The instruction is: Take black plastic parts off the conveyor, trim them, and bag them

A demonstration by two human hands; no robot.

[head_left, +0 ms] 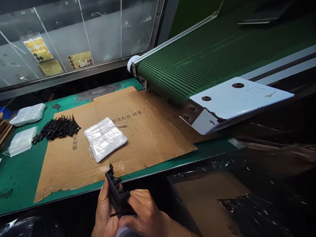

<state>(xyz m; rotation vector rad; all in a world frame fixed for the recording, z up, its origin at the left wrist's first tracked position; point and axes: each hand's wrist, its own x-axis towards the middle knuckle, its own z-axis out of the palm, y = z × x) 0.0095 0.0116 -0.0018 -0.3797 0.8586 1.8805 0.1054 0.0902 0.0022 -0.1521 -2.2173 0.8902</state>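
A black molded plastic part (117, 192) with notches along its edge is held up in front of the bench's near edge. My left hand (103, 210) is closed around its left side, with the thumb along the edge. On the other side, my right hand (145, 209) grips the lower end with bent fingers. A thin dark stub pokes out near the right fingers; whether it belongs to the part I cannot tell. Beyond the hands, a tied bundle of clear plastic bags (106, 138) lies on a cardboard sheet (153, 141).
A pile of thin black pins (59, 128) lies left on the green bench (14, 177), beside more bag stacks (23, 140). A green conveyor belt (187, 69) with a white end bracket (237, 98) rises at right. Below right is an open plastic-lined carton (209, 194).
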